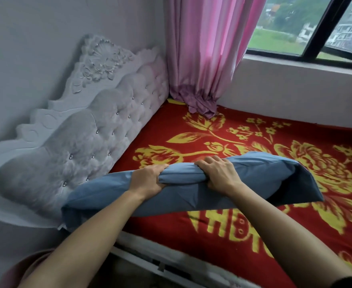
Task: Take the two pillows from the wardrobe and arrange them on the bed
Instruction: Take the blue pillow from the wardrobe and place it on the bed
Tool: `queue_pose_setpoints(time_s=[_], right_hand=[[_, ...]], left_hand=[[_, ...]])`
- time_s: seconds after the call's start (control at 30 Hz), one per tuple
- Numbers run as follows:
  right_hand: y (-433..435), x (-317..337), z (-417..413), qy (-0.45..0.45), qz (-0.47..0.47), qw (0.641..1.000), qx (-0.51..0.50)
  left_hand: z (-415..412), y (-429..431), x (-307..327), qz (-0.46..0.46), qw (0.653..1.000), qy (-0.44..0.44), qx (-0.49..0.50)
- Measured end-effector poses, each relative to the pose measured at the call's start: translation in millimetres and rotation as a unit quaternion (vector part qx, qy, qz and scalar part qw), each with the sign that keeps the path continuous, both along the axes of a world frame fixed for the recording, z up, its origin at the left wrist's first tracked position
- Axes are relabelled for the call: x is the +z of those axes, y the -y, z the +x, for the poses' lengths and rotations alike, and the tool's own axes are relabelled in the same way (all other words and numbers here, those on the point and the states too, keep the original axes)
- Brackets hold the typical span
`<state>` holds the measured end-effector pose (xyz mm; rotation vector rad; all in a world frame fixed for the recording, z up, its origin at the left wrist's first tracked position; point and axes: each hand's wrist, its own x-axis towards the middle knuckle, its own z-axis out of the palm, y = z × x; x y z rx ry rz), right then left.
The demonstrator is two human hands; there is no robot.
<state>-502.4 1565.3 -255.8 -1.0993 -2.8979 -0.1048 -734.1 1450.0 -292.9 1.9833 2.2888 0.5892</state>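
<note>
A blue pillow (100, 196) stretches across the near head end of the bed (223, 125), which is covered by a red blanket with yellow flowers. My left hand (148, 179) grips the pillow's upper edge near its middle. My right hand (218, 173) grips the same edge a little to the right. The pillow's left end lies close to the padded headboard; its right corner hangs just above the blanket. Only one pillow is in view, and no wardrobe shows.
A white tufted headboard (92, 129) runs along the left wall. A pink curtain (204, 50) hangs in the far corner, its hem bunched on the bed. A window (308, 28) and wall ledge border the far side. The bed's white side rail (162, 265) is near me.
</note>
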Motion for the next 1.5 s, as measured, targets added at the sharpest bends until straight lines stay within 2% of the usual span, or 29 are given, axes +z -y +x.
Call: queue_pose_setpoints(time_s=[0.3,0.57,0.73,0.9,1.03,1.23,1.3,1.37,1.43,1.5], right_hand=[[-70.0,-13.1,-36.6,0.023,-0.033,0.999,-0.022],[-147.3,-22.7,-57.1,0.007,-0.035,0.999,-0.007],[-177.5,-27.8,-80.4,-0.01,-0.008,1.0,0.003],[-216.9,-23.3,-125.8,-0.022,0.026,0.999,-0.001],[-250.9,-17.5,-169.7,0.019,0.05,0.998,-0.015],[-328.4,-9.6,-263.8,0.116,0.049,0.992,0.009],[-347.4,-28.6,-298.3,0.12,0.055,0.991,0.031],[-356.9,-67.2,-328.9,0.119,0.059,0.99,0.049],[-350.3,-124.9,-348.4,0.12,0.025,0.991,0.048],[-337.1,-187.0,-357.0,0.078,-0.048,0.996,0.004]], left_hand=[[-32.0,-74.8,-10.0,-0.031,0.999,-0.002,-0.007],[-33.4,-135.1,1.1,-0.054,0.994,-0.065,0.062],[-46.5,-160.4,-1.0,-0.048,0.992,-0.047,0.106],[-86.2,-202.2,-4.4,-0.049,0.989,0.033,0.138],[-119.0,-242.2,-10.7,-0.041,0.981,0.121,0.149],[-179.7,-297.4,-41.4,-0.071,0.932,0.319,0.156],[-203.5,-308.6,-62.6,-0.077,0.922,0.343,0.16],[-227.3,-313.5,-93.5,-0.098,0.934,0.302,0.162],[-245.5,-311.3,-135.3,-0.153,0.936,0.264,0.177],[-255.3,-311.4,-177.2,-0.192,0.933,0.243,0.183]])
